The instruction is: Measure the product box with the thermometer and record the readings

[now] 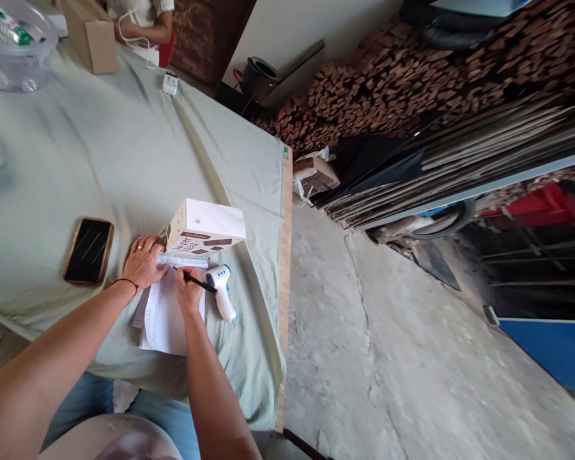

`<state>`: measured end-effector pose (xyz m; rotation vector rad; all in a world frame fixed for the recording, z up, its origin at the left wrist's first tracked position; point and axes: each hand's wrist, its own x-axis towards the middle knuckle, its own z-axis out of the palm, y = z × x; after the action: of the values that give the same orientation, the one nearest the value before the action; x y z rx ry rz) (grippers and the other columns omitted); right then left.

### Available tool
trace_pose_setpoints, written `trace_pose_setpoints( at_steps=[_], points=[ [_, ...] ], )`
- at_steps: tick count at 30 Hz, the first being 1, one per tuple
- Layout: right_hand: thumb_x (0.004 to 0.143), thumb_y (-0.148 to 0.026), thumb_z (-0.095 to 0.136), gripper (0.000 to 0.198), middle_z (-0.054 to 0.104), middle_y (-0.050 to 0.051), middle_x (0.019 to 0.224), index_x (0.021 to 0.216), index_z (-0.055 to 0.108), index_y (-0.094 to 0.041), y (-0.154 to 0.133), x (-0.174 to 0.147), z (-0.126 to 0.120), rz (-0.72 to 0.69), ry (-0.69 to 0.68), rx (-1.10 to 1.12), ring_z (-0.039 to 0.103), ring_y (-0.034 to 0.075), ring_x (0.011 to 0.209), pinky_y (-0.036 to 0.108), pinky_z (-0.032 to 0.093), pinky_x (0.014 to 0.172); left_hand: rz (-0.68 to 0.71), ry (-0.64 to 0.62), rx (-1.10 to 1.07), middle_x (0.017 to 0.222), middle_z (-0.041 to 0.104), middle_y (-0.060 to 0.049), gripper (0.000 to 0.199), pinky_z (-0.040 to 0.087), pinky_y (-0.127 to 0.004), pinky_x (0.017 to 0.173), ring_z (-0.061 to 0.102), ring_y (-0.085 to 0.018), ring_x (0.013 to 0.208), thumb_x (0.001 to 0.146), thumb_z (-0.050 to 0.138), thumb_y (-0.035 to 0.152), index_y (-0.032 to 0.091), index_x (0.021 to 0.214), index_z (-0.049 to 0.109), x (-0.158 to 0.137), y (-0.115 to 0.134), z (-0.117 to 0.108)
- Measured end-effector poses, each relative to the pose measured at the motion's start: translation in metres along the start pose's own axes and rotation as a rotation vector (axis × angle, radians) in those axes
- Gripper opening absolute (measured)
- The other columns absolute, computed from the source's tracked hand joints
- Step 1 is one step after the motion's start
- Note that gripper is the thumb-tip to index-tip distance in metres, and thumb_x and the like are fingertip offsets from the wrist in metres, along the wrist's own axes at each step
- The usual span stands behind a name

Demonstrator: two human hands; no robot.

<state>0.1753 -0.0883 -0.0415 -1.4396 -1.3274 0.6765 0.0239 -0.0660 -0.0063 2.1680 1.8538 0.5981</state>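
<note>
My right hand (188,291) is closed around a black pen (200,282), its tip over the upper part of a written paper sheet (165,319). With fingers spread, my left hand (144,260) lies flat at the sheet's upper left edge. Just beyond both hands stands a white box (206,229) with brown print, close to the paper's top. A white and blue infrared thermometer (222,292) lies right beside my right hand. To the left of my left hand rests a phone (89,250) with a dark screen.
A green cloth (124,147) covers the table. At its far end are a cardboard box (93,38), a clear plastic tub (19,57) and a small white box (170,84). Another person (146,25) sits there, holding a white cable. Concrete floor (364,332) and stacked firewood (345,96) lie to the right.
</note>
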Motion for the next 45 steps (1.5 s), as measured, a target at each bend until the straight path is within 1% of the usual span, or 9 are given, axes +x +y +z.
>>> trace_pose_setpoints(
  at_steps=[7, 19, 26, 30, 34, 38, 41, 45],
  points=[
    [0.082, -0.037, 0.049, 0.019, 0.062, 0.001, 0.065, 0.074, 0.055, -0.021, 0.0026, -0.0003, 0.0003, 0.018, -0.032, -0.045, 0.053, 0.016, 0.061, 0.030, 0.047, 0.061, -0.016, -0.010, 0.004, 0.142, 0.055, -0.015, 0.036, 0.033, -0.055, 0.121, 0.047, -0.035, 0.138, 0.079, 0.071, 0.033, 0.020, 0.112, 0.063, 0.0002, 0.0021, -0.0023],
    [0.082, -0.037, 0.050, 0.016, 0.061, 0.000, 0.064, 0.073, 0.054, -0.024, 0.0037, -0.0006, 0.0004, 0.029, -0.050, -0.022, 0.054, 0.018, 0.060, 0.034, 0.049, 0.061, -0.012, -0.010, -0.001, 0.140, 0.056, -0.015, 0.037, 0.032, -0.056, 0.121, 0.047, -0.035, 0.137, 0.079, 0.071, 0.033, 0.020, 0.113, 0.063, 0.0003, 0.0017, -0.0027],
    [0.084, -0.043, 0.050, 0.022, 0.060, -0.001, 0.067, 0.077, 0.053, -0.023, 0.0075, 0.0001, 0.0011, 0.040, -0.018, -0.019, 0.053, 0.018, 0.064, 0.036, 0.050, 0.065, -0.003, -0.005, -0.004, 0.141, 0.055, -0.015, 0.036, 0.033, -0.057, 0.121, 0.047, -0.036, 0.137, 0.079, 0.070, 0.033, 0.021, 0.112, 0.063, 0.0003, 0.0006, -0.0021],
    [0.086, -0.043, 0.051, 0.021, 0.059, 0.000, 0.066, 0.077, 0.051, -0.024, 0.0059, -0.0001, 0.0013, 0.036, -0.019, -0.017, 0.053, 0.018, 0.064, 0.035, 0.049, 0.065, -0.001, -0.001, -0.016, 0.141, 0.055, -0.015, 0.035, 0.033, -0.056, 0.121, 0.047, -0.036, 0.137, 0.079, 0.070, 0.033, 0.022, 0.111, 0.063, 0.0003, 0.0008, -0.0021],
    [0.084, -0.040, 0.050, 0.020, 0.058, -0.002, 0.065, 0.076, 0.053, -0.022, 0.0045, -0.0005, 0.0018, 0.033, -0.014, -0.013, 0.051, 0.016, 0.062, 0.032, 0.048, 0.064, -0.009, 0.012, -0.046, 0.141, 0.055, -0.014, 0.035, 0.032, -0.058, 0.121, 0.047, -0.036, 0.137, 0.078, 0.071, 0.033, 0.023, 0.110, 0.063, 0.0003, 0.0010, -0.0017],
    [0.083, -0.039, 0.050, 0.019, 0.057, -0.002, 0.064, 0.076, 0.053, -0.021, 0.0044, -0.0007, 0.0022, 0.031, -0.017, -0.014, 0.049, 0.014, 0.061, 0.030, 0.046, 0.062, -0.008, 0.003, -0.030, 0.141, 0.055, -0.014, 0.034, 0.032, -0.056, 0.121, 0.047, -0.036, 0.138, 0.079, 0.070, 0.034, 0.022, 0.110, 0.063, 0.0003, 0.0011, -0.0016],
    [0.084, -0.041, 0.050, 0.021, 0.057, -0.002, 0.065, 0.077, 0.053, -0.021, 0.0047, -0.0008, 0.0024, 0.024, -0.012, -0.016, 0.050, 0.015, 0.061, 0.031, 0.046, 0.061, -0.009, -0.001, -0.013, 0.141, 0.055, -0.015, 0.034, 0.032, -0.056, 0.121, 0.047, -0.035, 0.137, 0.079, 0.070, 0.034, 0.022, 0.110, 0.062, 0.0002, 0.0015, -0.0022],
    [0.083, -0.042, 0.049, 0.021, 0.058, -0.001, 0.067, 0.077, 0.052, -0.022, 0.0053, -0.0006, 0.0021, 0.018, -0.003, -0.019, 0.052, 0.017, 0.063, 0.034, 0.048, 0.064, -0.007, -0.007, 0.006, 0.140, 0.055, -0.014, 0.034, 0.033, -0.055, 0.120, 0.047, -0.035, 0.137, 0.079, 0.070, 0.034, 0.022, 0.110, 0.062, 0.0003, 0.0021, -0.0033]
  ],
)
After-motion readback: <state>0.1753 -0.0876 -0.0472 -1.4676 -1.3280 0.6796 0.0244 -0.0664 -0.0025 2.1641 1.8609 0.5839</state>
